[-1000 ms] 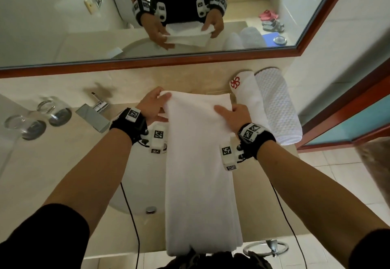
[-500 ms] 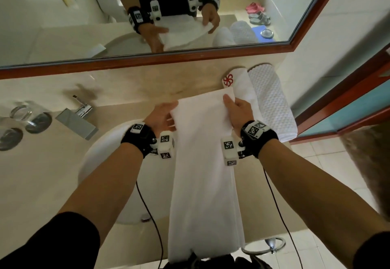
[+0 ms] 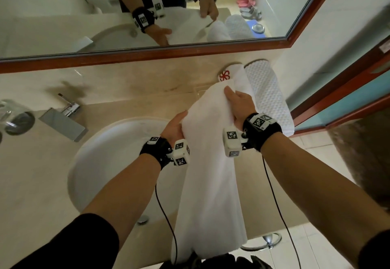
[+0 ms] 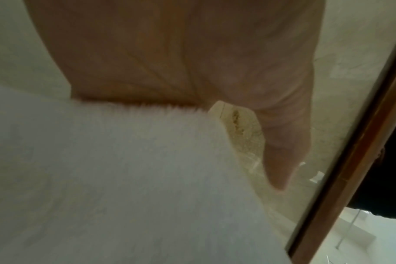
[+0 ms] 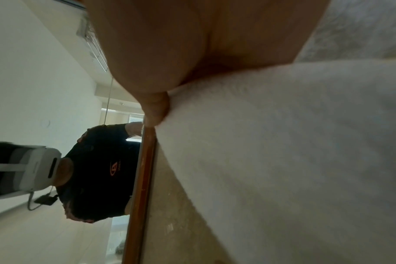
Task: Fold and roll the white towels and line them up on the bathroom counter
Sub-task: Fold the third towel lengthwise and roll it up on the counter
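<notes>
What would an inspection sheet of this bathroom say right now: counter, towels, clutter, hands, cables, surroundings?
Surface: beige counter with white sink.
Job's things: long towel held up, hanging past the counter edge; two rolled towels at the right wall.
Clutter: glasses far left.
Hands: left hand under the towel's left edge; right hand grips its top.
Cables: black cables hang from both wrists.
Surroundings: mirror, faucet.

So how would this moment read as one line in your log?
step: folding towel over sink | left hand: holds towel edge | right hand: grips top corner | rolled towels: two on counter
</notes>
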Tool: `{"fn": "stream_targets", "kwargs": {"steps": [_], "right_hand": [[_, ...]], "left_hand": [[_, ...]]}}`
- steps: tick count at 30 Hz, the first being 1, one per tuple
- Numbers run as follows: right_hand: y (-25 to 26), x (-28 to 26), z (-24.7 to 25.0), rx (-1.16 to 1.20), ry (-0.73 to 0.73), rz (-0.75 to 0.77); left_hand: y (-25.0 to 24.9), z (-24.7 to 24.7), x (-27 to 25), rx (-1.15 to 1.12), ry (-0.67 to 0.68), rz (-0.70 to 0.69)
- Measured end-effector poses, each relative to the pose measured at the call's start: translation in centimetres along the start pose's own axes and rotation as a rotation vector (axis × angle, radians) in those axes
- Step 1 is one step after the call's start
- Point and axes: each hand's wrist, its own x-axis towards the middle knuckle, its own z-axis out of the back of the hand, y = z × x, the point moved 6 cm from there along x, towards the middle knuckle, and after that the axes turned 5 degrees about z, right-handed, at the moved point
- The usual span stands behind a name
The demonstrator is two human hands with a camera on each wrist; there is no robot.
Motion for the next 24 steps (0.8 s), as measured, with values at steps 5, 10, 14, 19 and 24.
{"fn": "stream_targets", "kwargs": {"steps": [5, 10, 14, 19, 24], "right_hand": [[-0.3, 0.3, 1.0, -0.109, -0.003, 0.024], [0.1, 1.0, 1.4, -0.224, 0.017, 0.076], [0.7, 1.8, 1.6, -0.438, 0.007, 0.158], [1.4, 4.2, 0.8, -0.671, -0.085, 0.230], [3.1, 6.9, -2.2, -0.788, -0.110, 0.247]], "left_hand": [[-2.0, 0.8, -0.1, 0.100, -0.036, -0.085], [-3.3, 0.1, 0.4, 0.210, -0.033, -0.129], [-4.8, 0.2, 0.4, 0.151, -0.050, -0.168], [-8.0, 1.2, 1.0, 0.214, -0.255, -0.328], [-10.0, 1.5, 1.7, 0.292, -0.436, -0.538]]}}
